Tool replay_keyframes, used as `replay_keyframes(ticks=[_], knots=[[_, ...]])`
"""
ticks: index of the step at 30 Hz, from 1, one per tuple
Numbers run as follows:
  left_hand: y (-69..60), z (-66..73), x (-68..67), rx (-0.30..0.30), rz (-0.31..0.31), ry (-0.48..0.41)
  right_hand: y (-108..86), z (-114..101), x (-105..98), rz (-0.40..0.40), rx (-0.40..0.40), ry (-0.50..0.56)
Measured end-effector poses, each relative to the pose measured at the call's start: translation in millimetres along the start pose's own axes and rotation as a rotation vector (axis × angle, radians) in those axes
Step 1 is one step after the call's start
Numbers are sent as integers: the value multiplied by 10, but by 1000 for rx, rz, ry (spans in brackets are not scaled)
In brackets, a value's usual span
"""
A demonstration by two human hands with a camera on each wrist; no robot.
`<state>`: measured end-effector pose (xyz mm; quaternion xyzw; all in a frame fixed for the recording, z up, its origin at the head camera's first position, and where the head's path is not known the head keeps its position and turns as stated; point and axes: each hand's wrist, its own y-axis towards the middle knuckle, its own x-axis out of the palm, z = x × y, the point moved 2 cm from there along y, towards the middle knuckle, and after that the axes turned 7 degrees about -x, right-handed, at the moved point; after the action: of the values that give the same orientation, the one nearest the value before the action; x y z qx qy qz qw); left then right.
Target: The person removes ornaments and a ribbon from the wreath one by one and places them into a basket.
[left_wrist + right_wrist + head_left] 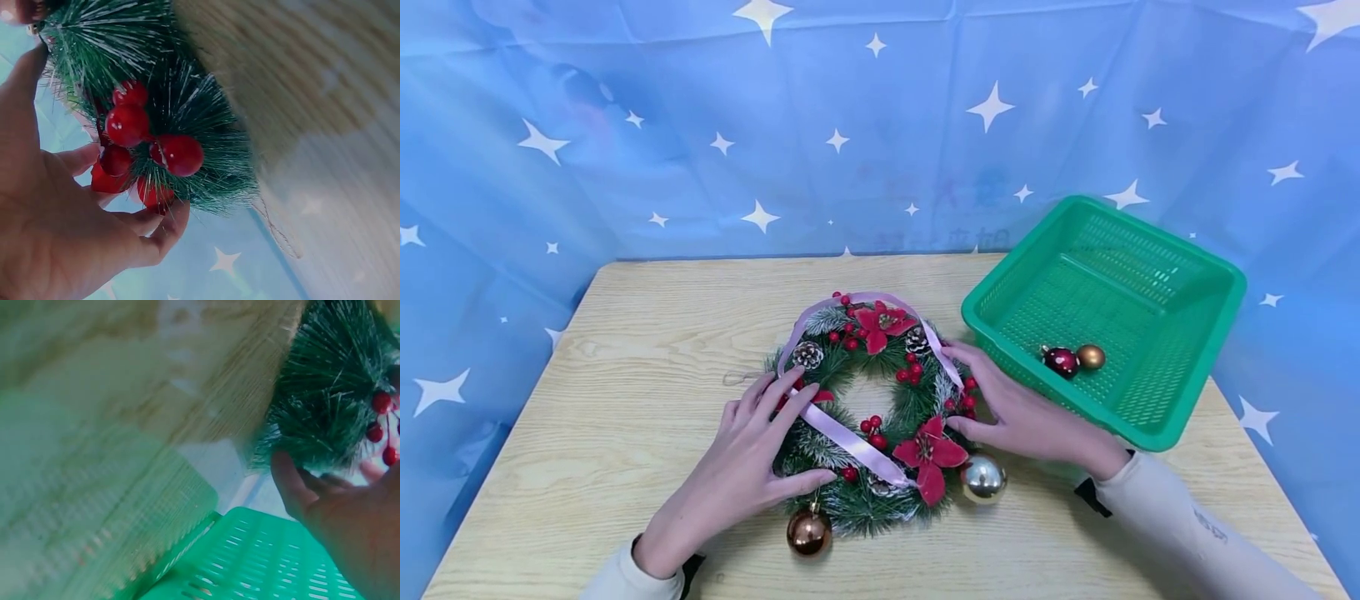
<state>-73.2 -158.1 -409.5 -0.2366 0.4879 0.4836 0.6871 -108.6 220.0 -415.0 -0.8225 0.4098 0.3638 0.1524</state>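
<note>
A green wreath (pixel 868 517) with red flowers, berries and pinecones lies on the table, a pink ribbon (pixel 850 440) laid over it. My left hand (pixel 741 458) rests on the wreath's left side, fingers spread, fingertips by the ribbon and red petals; in the left wrist view the hand (pixel 69 231) is beside red berries (pixel 128 125). At the wreath's right edge is my right hand (pixel 1026 417), thumb and fingers apart, touching the greenery; the right wrist view shows this hand (pixel 350 519) by the green needles (pixel 325 394). The fingertips are partly hidden.
A green basket (pixel 1157 437) stands at the right, close beside my right forearm, holding a dark red ball (pixel 1061 362) and a gold ball (pixel 1091 357). A brown ball (pixel 809 532) and a silver ball (pixel 982 478) lie at the wreath's front edge.
</note>
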Motion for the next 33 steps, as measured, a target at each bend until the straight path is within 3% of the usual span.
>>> replay_keyframes(ticks=[16, 23, 33], knots=[[-13, 65, 78, 8, 76, 46, -371, -198, 3, 90, 86, -104], [-37, 111, 104, -10, 71, 47, -582, -255, 31, 169, 106, -123], [-53, 159, 114, -28, 66, 61, -700, -323, 150, 200, -12, -80]])
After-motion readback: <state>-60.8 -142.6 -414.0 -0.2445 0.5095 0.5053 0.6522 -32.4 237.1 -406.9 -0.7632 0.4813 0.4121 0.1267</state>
